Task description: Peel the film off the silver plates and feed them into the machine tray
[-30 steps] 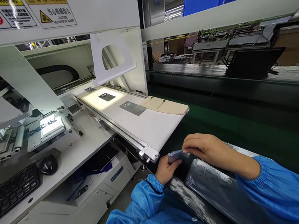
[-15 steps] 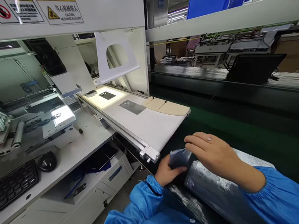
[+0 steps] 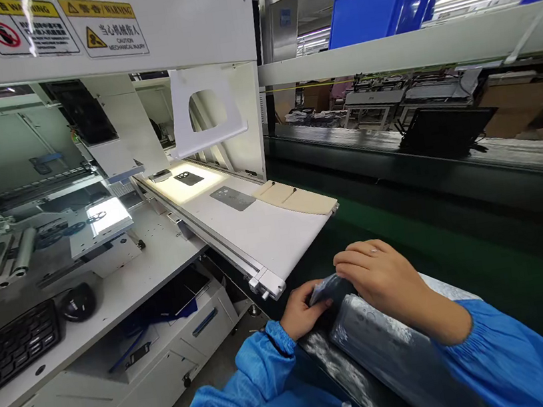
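My left hand [image 3: 301, 312] and my right hand [image 3: 386, 275] meet just past the near end of a white conveyor belt [image 3: 276, 233]. Both pinch a small thin grey-blue piece [image 3: 331, 287] between them, the left from below, the right from above with its fingers curled over it. Under my right wrist lies a long dark glossy sheet [image 3: 387, 349] on the bench edge. Both arms wear blue sleeves. Farther up the belt lies a flat grey plate [image 3: 232, 197], and a dark plate [image 3: 188, 178] rests in the lit patch.
A white machine housing with warning labels [image 3: 100, 29] overhangs the belt. Left are a black keyboard [image 3: 11, 348], a mouse [image 3: 77, 302] and machine fixtures. A green conveyor [image 3: 438, 240] runs on the right. A blue bin [image 3: 382, 2] stands on an upper shelf.
The small piece between my hands has turned and dropped slightly toward the dark sheet. My right hand has lowered over it. The view has shifted a little.
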The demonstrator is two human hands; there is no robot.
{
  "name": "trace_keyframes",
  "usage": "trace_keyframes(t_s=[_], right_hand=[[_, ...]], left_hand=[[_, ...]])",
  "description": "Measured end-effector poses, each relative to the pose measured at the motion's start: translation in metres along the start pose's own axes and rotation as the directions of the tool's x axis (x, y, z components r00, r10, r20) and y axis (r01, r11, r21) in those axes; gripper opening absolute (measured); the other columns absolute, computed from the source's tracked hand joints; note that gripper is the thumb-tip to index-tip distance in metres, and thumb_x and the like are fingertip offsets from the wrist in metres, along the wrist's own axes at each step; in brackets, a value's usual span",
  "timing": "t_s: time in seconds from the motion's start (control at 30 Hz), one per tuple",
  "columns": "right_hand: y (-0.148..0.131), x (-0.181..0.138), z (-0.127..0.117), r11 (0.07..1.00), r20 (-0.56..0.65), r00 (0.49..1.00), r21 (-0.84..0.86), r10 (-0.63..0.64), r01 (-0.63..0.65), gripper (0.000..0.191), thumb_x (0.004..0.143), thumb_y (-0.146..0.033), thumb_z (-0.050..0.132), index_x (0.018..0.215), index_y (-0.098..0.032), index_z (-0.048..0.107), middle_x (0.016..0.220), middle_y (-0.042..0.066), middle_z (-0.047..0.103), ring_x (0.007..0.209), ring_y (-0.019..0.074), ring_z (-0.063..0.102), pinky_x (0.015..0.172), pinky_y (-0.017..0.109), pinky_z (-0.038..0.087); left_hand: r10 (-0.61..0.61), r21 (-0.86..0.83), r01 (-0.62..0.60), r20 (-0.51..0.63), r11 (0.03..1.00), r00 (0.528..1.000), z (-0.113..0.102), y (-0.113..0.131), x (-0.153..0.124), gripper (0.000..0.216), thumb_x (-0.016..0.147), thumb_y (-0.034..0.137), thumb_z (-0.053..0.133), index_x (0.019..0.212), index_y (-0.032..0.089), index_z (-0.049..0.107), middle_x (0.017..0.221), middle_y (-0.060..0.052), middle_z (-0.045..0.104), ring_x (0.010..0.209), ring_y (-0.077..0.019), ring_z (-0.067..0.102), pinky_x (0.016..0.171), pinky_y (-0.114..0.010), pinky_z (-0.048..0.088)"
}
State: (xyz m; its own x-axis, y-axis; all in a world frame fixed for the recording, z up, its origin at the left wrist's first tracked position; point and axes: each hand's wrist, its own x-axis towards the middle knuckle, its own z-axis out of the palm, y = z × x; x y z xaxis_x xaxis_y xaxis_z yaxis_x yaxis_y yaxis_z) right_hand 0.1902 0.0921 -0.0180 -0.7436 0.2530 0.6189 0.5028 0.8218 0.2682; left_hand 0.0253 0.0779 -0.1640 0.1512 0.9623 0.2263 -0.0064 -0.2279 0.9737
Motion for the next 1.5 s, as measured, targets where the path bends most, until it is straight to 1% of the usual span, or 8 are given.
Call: trace_keyframes(t_s=[0.33,0.5,0.67,0.8,1.07,1.23,1.37,1.5], right_hand=[[0.002,0.006,-0.010,0.992,-0.078,0.991,0.073,0.111,-0.106,0.016,0.090,-0.010,0.049,0.085,-0.018,0.062,0.095,0.004,0.069,0.087,0.0199,0.058,0.080,0.036,0.040],[0.009,0.004,-0.012,0.924,0.094,0.969,0.292,0.228,-0.246,0.027,0.090,-0.035,0.057,0.110,-0.016,0.059,0.100,0.009,0.066,0.092,0.0224,0.058,0.074,0.034,0.046],[0.013,0.004,-0.010,0.887,0.099,0.977,0.408,0.191,-0.215,0.022,0.095,-0.028,0.051,0.077,-0.019,0.063,0.068,0.002,0.059,0.065,0.0145,0.053,0.058,0.028,0.042],[0.012,0.005,-0.009,0.903,-0.009,0.972,0.372,0.236,-0.215,0.016,0.095,-0.019,0.047,0.089,-0.019,0.063,0.076,0.004,0.063,0.071,0.0152,0.056,0.062,0.028,0.045],[0.010,-0.002,0.006,0.925,0.184,0.960,0.280,0.210,-0.256,0.022,0.091,-0.027,0.052,0.111,-0.017,0.058,0.097,0.010,0.066,0.089,0.0220,0.060,0.072,0.037,0.051],[0.010,0.005,0.004,0.961,0.142,0.988,0.263,0.053,-0.089,0.021,0.093,-0.015,0.045,0.078,-0.017,0.060,0.076,0.005,0.061,0.070,0.0163,0.054,0.061,0.029,0.045],[0.009,0.010,0.000,0.981,-0.005,0.999,0.187,0.043,-0.042,0.022,0.094,-0.009,0.041,0.085,-0.016,0.060,0.079,0.006,0.062,0.074,0.0163,0.054,0.065,0.029,0.042],[0.008,0.009,0.000,0.996,-0.019,1.000,0.091,0.001,0.001,0.020,0.092,-0.008,0.044,0.085,-0.016,0.061,0.078,0.005,0.063,0.078,0.0180,0.056,0.071,0.032,0.042]], left_hand=[[0.030,0.065,-0.027,-0.045,0.998,0.999,0.002,0.003,0.003,0.038,0.082,0.046,0.060,0.097,0.013,0.071,0.089,-0.006,0.073,0.085,-0.0223,0.064,0.084,-0.036,0.051],[0.047,0.067,-0.042,-0.065,0.997,0.997,0.003,0.007,0.001,0.038,0.082,0.047,0.060,0.092,0.013,0.073,0.083,-0.006,0.073,0.080,-0.0212,0.064,0.081,-0.034,0.051],[0.027,0.040,-0.022,-0.128,0.999,0.991,0.003,0.018,0.000,0.039,0.074,0.049,0.067,0.084,0.012,0.073,0.074,-0.005,0.071,0.069,-0.0183,0.060,0.069,-0.030,0.051],[-0.033,-0.026,0.029,-0.167,0.999,0.985,0.003,0.022,0.000,0.041,0.065,0.045,0.076,0.092,0.014,0.071,0.082,-0.004,0.072,0.074,-0.0184,0.061,0.071,-0.030,0.052],[-0.036,-0.001,0.036,-0.154,0.999,0.987,0.004,0.015,0.001,0.032,0.073,0.038,0.069,0.096,0.015,0.070,0.089,-0.005,0.074,0.082,-0.0212,0.065,0.079,-0.034,0.053],[0.001,0.025,0.003,-0.154,1.000,0.988,0.005,0.015,0.001,0.028,0.074,0.037,0.069,0.091,0.014,0.071,0.085,-0.005,0.073,0.079,-0.0203,0.064,0.077,-0.033,0.053],[-0.023,-0.022,0.020,-0.136,1.000,0.990,0.005,0.011,0.003,0.036,0.070,0.035,0.074,0.099,0.015,0.069,0.093,-0.006,0.073,0.085,-0.0210,0.064,0.083,-0.034,0.052],[-0.042,-0.012,0.041,-0.127,0.999,0.991,0.005,0.008,0.003,0.039,0.068,0.035,0.076,0.101,0.015,0.068,0.095,-0.005,0.073,0.091,-0.0218,0.063,0.087,-0.036,0.050]])
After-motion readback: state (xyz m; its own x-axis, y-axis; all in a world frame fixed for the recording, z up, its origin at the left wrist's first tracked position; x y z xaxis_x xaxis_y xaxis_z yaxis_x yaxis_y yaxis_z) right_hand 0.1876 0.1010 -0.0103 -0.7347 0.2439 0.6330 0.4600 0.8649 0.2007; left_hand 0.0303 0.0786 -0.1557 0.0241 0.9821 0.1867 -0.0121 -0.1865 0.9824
